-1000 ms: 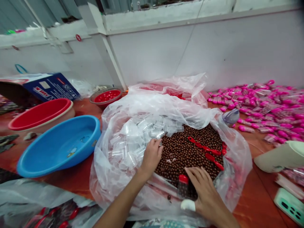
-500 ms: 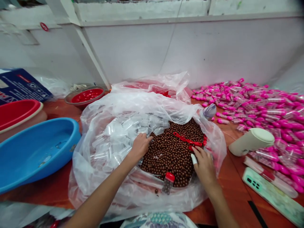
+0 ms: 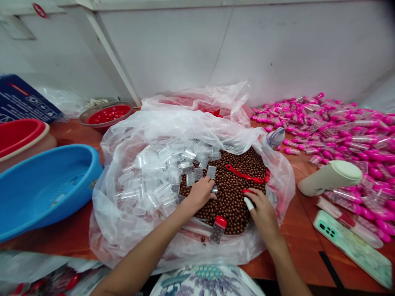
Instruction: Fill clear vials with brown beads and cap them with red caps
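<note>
My left hand (image 3: 201,194) is closed over the brown balls (image 3: 230,201), with the end of a small clear plastic tube (image 3: 214,189) showing at its fingers. Several other clear tubes (image 3: 154,176) are heaped to the left, and a few lie just beyond the hand. At the right side of the balls, my right hand (image 3: 261,207) pinches a red cap (image 3: 246,191); a white wrap covers one of its fingers. A red strip-like scoop (image 3: 243,174) lies on the balls. Nearest me rests a filled tube with a red cap (image 3: 218,229).
A clear plastic bag (image 3: 129,242) surrounds the balls and tubes. Blue (image 3: 92,164) and red (image 3: 40,127) basins stand left. On the right are a pale tumbler (image 3: 330,179), a phone (image 3: 352,246) and a heap of pink-capped tubes (image 3: 339,131).
My left hand has moved right from the tube pile to over the balls, and more clear tubes now lie on them. My right hand has shifted slightly left. The view has tilted down.
</note>
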Tool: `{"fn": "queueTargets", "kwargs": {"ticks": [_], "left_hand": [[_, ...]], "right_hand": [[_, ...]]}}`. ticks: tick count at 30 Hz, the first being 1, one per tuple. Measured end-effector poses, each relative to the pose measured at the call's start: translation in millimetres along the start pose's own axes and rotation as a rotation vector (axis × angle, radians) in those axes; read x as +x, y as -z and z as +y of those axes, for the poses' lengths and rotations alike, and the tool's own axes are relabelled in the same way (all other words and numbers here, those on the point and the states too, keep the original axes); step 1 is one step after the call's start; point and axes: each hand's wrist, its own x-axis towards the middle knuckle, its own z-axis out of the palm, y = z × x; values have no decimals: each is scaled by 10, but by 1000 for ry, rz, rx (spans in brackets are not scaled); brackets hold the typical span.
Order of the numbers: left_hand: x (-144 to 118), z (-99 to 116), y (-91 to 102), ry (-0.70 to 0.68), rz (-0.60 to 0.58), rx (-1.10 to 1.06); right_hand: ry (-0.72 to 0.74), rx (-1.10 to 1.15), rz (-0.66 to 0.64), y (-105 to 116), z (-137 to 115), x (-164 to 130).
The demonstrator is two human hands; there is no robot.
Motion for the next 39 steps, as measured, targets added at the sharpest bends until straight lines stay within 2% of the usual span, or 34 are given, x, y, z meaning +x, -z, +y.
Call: {"fn": "queueTargets", "kwargs": {"ticks": [4, 8, 12, 16, 22, 25, 28, 30, 34, 36, 39], "left_hand": [[63, 84, -83, -37, 26, -161], [83, 113, -191, -29, 74, -395], [87, 132, -268, 0, 110, -588], [70, 188, -272, 41, 145, -711], [-25, 251, -229, 79, 216, -773], [-108, 253, -190, 103, 229, -784], [-189, 250, -162, 112, 226, -856], [-228, 252, -170, 138, 218, -976], [-267, 276, -230, 292, 47, -1481], [-277, 287, -248, 359, -27, -1665], [-282, 275, -235, 387, -6, -1618]], "right_hand": [[-12, 94, 10, 16, -67, -40], [-37, 149, 80, 48, -143, -72], [-179, 222, 203, 49, -244, -74], [-365, 492, 307, 18, -345, -40], [-518, 775, 266, 22, -416, 22], [-544, 882, 248, 8, -423, 40], [-539, 932, 246, -38, -407, 41], [-539, 937, 235, -80, -387, 33], [-516, 890, 217, -154, -362, 12], [-512, 877, 220, -171, -363, 5], [-521, 873, 229, -166, -362, -4]]}}
